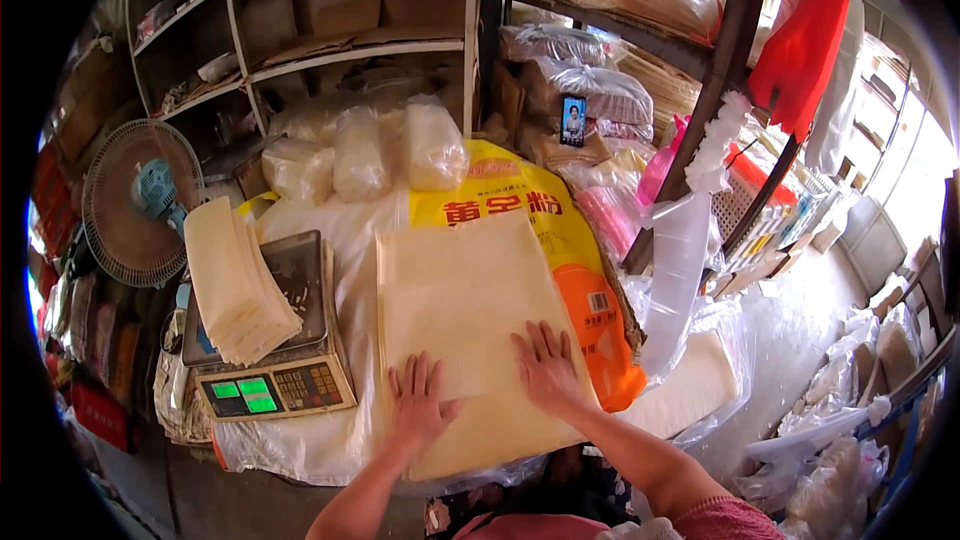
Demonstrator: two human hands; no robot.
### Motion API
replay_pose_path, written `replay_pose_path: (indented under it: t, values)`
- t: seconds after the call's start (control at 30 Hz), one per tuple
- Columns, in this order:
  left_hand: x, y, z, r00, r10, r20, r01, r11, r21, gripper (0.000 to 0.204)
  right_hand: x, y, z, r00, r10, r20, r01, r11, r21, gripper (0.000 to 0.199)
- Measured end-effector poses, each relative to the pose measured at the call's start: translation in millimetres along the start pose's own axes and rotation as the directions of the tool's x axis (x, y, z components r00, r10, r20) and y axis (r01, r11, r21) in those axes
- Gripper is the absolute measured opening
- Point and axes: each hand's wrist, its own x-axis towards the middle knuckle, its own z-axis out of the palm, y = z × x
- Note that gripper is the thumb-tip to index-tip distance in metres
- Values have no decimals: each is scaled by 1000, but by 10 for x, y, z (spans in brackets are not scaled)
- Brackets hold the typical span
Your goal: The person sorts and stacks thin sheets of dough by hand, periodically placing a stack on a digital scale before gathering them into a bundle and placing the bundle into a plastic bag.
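Observation:
A large pale-yellow stack of thin sheets point(465, 310) lies flat on a white covered surface in front of me. My left hand point(417, 402) rests palm down on its near part, fingers spread. My right hand point(546, 365) presses flat on the sheets just to the right, fingers apart. Neither hand holds anything. To the left, a folded pile of the same pale sheets point(235, 290) sits on an electronic scale point(275, 370) with green displays.
A yellow and orange sack point(560, 230) lies under the sheets' right side. Clear bags of white goods point(360, 150) stand behind. A fan point(135, 200) is at the left, shelves point(300, 30) behind, a phone point(573, 120) propped on bags, plastic bags point(680, 270) to the right.

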Motion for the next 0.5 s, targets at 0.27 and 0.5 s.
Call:
replay_pose_path:
  t: [0.27, 0.5]
  values:
    - [-4, 23, -60, 999, -3, 50, 2, 1000, 28, 77, -12, 6, 59, 999, 19, 31, -17, 999, -42, 48]
    - [-28, 22, -10, 1000, 22, 6, -22, 1000, 10, 76, -53, 37, 93, 1000, 12, 23, -11, 999, -40, 48]
